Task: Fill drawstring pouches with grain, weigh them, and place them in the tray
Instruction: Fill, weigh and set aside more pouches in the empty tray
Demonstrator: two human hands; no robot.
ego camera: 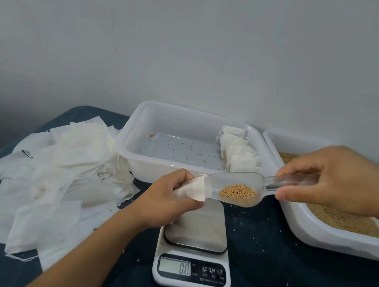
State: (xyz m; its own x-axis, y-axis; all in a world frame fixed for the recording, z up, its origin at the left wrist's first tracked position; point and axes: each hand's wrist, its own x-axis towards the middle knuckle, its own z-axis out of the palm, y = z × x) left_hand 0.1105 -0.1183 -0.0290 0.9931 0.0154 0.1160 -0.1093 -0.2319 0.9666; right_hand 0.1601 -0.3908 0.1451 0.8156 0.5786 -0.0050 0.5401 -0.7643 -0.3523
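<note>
Two hands are working above the scale (pixel 195 243). Your left hand (pixel 167 197) is pinching an empty drawstring pouch (pixel 194 190) by its mouth; your right hand (pixel 334 177) is gripping the handle of a clear scoop (pixel 245 189), whose lip is sitting at the pouch opening. Grain (pixel 238 192) is lying in the scoop bowl. The scale display is reading 0.0, its platform bare below the pouch. Behind is standing the white tray (pixel 132 134), holding a row of filled pouches (pixel 239 152) against its right wall. A grain tub (pixel 332 236) is sitting at right, a heap of loose pouches (pixel 55 171) at left on the dark table (pixel 285 282).
</note>
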